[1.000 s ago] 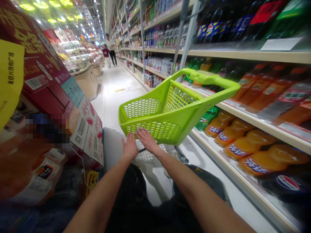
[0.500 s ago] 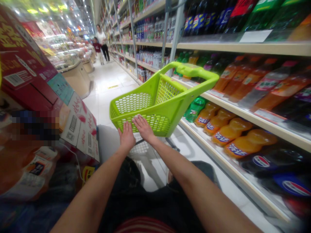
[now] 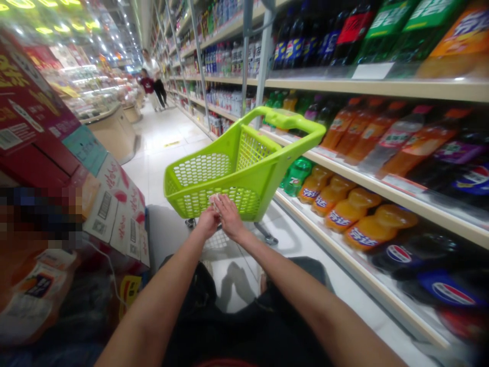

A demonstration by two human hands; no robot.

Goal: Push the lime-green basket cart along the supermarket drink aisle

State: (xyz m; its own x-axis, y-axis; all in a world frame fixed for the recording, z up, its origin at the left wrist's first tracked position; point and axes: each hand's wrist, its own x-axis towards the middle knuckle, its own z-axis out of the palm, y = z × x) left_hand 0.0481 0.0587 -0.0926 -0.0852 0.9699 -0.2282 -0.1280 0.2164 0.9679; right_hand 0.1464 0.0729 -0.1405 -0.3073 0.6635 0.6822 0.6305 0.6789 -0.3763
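Observation:
In front of my knees, my left hand (image 3: pixel 209 223) and my right hand (image 3: pixel 228 216) meet at the near side of a lime-green shopping cart (image 3: pixel 263 199). My left fingers are curled in against the right hand; what they hold, if anything, is hidden. The right fingers lie close together over a small pale crumpled thing, like a tissue (image 3: pixel 216 200), which shows at their tips. Behind the hands is the cart's perforated basket wall; whether they touch it I cannot tell. The part of the basket's inside that shows holds no goods.
Shelves (image 3: pixel 382 90) of drinks run along the right, with orange soda bottles (image 3: pixel 362 219) low down. Stacked cartons (image 3: pixel 114 209) stand at the left. Two people (image 3: pixel 155 81) are farther along the tiled aisle (image 3: pixel 168 132).
My left hand has gone from spread fingers against the cart's side to curled fingers against my right hand. The view has shifted slightly, so cart and shelves sit farther left.

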